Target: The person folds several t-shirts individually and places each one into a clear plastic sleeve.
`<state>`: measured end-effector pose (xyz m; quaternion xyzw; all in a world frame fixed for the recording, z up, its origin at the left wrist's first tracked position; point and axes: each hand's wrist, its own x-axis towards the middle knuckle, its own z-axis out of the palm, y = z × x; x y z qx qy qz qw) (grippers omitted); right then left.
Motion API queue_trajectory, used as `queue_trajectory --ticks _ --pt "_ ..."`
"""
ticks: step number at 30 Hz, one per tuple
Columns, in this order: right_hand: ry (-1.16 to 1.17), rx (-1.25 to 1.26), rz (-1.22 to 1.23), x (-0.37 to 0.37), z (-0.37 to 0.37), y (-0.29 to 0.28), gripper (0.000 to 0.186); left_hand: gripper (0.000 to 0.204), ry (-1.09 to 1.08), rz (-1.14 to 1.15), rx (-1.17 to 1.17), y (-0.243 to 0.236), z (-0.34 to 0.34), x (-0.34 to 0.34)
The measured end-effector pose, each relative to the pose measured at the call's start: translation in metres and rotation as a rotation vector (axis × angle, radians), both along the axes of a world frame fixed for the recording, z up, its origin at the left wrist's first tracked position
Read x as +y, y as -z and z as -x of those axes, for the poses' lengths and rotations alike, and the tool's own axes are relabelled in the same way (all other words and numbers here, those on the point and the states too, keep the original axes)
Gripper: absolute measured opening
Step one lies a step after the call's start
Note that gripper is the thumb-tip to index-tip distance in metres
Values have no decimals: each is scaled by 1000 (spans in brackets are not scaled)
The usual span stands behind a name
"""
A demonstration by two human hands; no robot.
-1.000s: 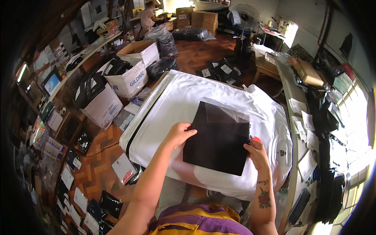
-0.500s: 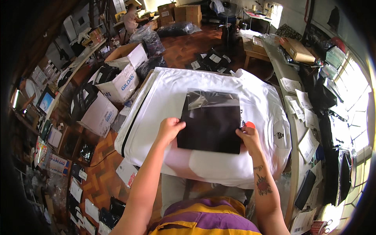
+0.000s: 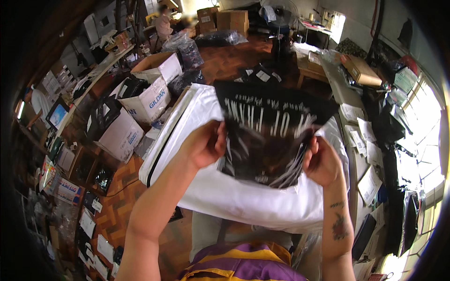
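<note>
- Item: a black package (image 3: 265,152), glossy and creased, pale lettering on its face; it is raised over the white fabric (image 3: 262,206), tilted, its far edge apparently lifted.
- Left hand (image 3: 206,144): fingers curled, grip pinching the package's left edge; thumb contact cannot be confirmed.
- Right hand (image 3: 323,161): grip pinching the right edge, fingers bent inward (some blur noted at the fingertips).
- Step in hand, as judged: two-handed handling of the package, lettered face exposed; probably a turn or a check of that face.
- Next move, as judged: it calls for both edges held evenly and the soft film kept from buckling; any lowering would need the package level first.
- Surroundings: loose papers (image 3: 369,187) lie to the right, well clear of both hands.
</note>
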<state>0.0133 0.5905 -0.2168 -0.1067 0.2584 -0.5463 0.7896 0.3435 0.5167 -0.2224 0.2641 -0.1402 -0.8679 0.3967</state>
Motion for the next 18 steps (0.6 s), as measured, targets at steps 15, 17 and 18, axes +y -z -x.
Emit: queue_trajectory --ticks 15,17,18 --pt "-129 1056 216 42 6 5 37 33 38 840 -932 8 -75 15" --pt "-62 1756 292 61 0 53 30 30 31 826 -1295 45 -76 37" --pt "291 2138 517 61 -2 80 24 30 -119 832 -1423 62 -65 48"
